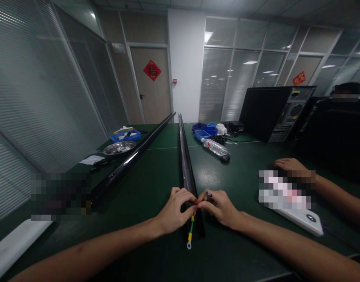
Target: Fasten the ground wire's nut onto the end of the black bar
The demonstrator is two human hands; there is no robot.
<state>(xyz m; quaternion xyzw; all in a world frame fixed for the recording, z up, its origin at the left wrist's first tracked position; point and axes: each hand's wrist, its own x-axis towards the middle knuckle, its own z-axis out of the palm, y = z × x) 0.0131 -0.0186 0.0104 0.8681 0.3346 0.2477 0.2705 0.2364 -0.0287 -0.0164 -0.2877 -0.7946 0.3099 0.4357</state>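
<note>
Over the near end of a long black channel-shaped strip, my two hands meet, fingertips almost touching. My left hand is closed, thumb and fingers pinching a small dark part that they mostly cover. My right hand is closed too, its fingertips pressed together beside the left ones. A dark round-ended piece shows at its fingers; its kind cannot be made out. Below the fingertips a short green-yellow wire points toward me, ending in a metal ring terminal.
Another long black strip lies to the left on the green table. Beyond it are a metal bowl and a blue tray. A plastic bottle lies right of centre. Another person's hand rests near a white device.
</note>
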